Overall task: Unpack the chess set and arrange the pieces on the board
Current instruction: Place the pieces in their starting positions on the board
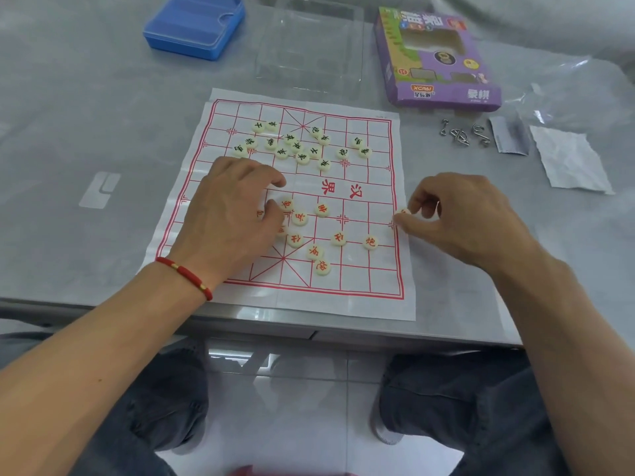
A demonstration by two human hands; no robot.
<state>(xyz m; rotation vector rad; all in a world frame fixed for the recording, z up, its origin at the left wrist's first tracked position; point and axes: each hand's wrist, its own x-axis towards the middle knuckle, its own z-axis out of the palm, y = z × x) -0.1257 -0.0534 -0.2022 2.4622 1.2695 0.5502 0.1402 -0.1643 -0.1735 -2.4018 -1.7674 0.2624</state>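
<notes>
Your grey bench (103,139) carries everything, with the paper board (378,293) spread flat under and between your two hands. Beyond your left hand (230,214) sit the blue plastic case (196,25) and, further toward your right, the clear plastic tray (309,46). Beyond your right hand (460,214) lies the purple box (436,60), and nearer to that hand are a white sheet of paper (570,159) and some metal ring puzzles (462,132).

Your left hand rests palm-down on the near-left part of the board, fingers loosely curled over several pieces; you cannot tell whether it grips any of them. A red bracelet (185,276) circles that wrist. Your right hand pinches one red-marked piece (404,211) between thumb and fingertips at the board's right edge.

The black-marked pieces (302,149) cluster loosely just beyond your left hand's fingertips. The other red-marked pieces (321,235) lie scattered between your two hands, some touching your left thumb and fingers.
</notes>
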